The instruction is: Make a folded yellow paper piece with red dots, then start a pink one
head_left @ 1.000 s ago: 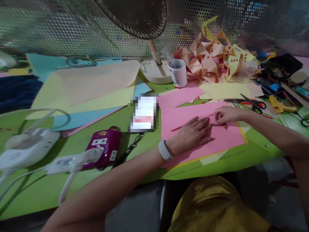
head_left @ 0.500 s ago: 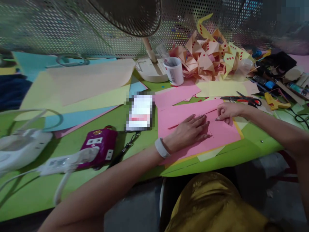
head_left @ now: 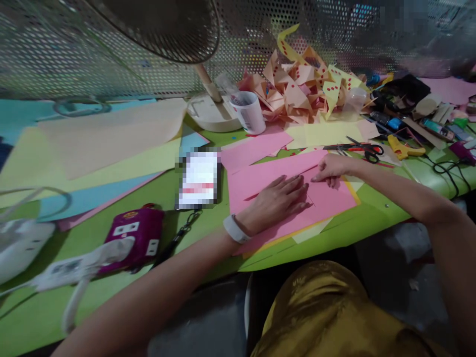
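Note:
Pink paper lies flat on the green tabletop, with a raised or folded edge running across its upper part. My left hand, a pale band at its wrist, rests flat on this paper with fingers stretched to the right. My right hand is curled, its knuckles bent and its fingertips down on the paper just beyond my left fingers. Whatever may be inside those curled fingers is hidden. A yellow sheet peeks out from under the pink paper at its right and front edges.
A phone lies left of the paper. Scissors and a yellow glue gun lie to the right. Behind stand a white cup, a fan and a heap of folded paper. Power adapters and coloured sheets occupy the left.
The head view has turned a little to the right, so everything appears farther left. Both hands keep nearly the same pose on the pink paper.

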A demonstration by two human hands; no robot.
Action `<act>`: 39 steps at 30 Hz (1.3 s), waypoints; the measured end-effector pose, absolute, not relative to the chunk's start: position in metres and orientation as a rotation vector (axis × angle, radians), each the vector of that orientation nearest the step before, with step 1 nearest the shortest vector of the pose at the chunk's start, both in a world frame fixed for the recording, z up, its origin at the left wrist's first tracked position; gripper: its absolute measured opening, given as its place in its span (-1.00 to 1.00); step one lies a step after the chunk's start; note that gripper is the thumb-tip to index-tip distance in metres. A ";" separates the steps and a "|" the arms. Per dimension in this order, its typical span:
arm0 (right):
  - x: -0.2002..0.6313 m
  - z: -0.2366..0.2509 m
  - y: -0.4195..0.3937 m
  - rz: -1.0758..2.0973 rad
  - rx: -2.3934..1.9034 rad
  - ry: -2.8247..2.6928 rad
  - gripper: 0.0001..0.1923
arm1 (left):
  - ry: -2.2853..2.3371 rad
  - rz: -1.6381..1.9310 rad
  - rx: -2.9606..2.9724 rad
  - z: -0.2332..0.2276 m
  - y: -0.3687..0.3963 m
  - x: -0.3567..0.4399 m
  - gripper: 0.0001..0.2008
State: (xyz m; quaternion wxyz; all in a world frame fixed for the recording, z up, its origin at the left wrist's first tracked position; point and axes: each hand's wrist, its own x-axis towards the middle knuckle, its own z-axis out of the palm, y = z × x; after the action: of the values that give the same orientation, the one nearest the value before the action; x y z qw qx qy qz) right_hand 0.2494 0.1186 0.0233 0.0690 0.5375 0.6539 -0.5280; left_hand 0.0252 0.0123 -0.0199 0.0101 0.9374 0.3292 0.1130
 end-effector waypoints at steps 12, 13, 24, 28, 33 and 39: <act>0.266 0.013 0.128 -1.668 1.554 1.891 -0.52 | 1.073 0.415 2.872 -0.003 0.015 0.032 -0.59; 0.266 0.013 0.129 -1.665 1.554 1.880 -0.53 | 1.163 0.397 2.828 0.003 0.016 0.036 -0.60; 0.266 0.014 0.131 -1.640 1.590 1.883 -0.52 | 1.403 0.147 1.661 0.019 0.051 0.065 -0.41; 0.267 0.011 0.133 -1.640 1.585 1.872 -0.51 | 1.355 0.139 1.536 0.015 0.059 0.063 -0.47; 0.266 0.013 0.133 -1.614 1.588 1.881 -0.49 | 1.346 0.133 1.484 0.023 0.062 0.065 -0.50; 0.266 0.016 0.130 -1.575 1.610 1.901 -0.48 | 1.324 0.119 1.495 0.027 0.061 0.065 -0.51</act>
State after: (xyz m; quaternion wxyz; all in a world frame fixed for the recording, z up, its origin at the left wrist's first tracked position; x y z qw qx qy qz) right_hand 0.2662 0.1302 0.0161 0.0967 0.5437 0.6420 -0.5318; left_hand 0.0651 0.0613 0.0269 0.5400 0.6289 0.5572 0.0500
